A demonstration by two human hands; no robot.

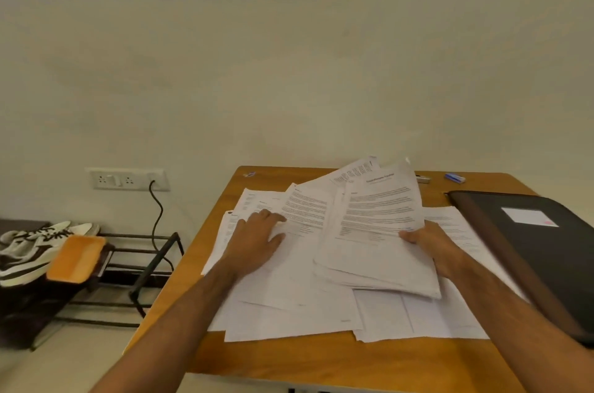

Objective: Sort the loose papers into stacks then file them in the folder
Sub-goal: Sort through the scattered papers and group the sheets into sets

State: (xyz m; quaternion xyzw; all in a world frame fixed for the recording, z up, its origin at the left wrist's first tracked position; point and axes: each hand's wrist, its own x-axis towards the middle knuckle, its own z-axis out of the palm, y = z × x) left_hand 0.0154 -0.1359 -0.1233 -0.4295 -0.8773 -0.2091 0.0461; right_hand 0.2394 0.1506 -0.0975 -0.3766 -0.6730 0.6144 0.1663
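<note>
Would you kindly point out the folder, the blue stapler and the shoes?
folder [527, 251]: head view, on its dark cover.
blue stapler [455, 178]: head view, on its body.
shoes [38, 243]: head view, on the laces.

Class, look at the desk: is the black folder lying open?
No. The black folder lies closed at the table's right side, beside the papers.

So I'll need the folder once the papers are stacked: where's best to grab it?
Take the folder by its near left long edge, coming from the left with the right hand. It lies flat and closed at the table's right side, its right part past the picture's edge; that left edge sits exposed beside the papers.
</note>
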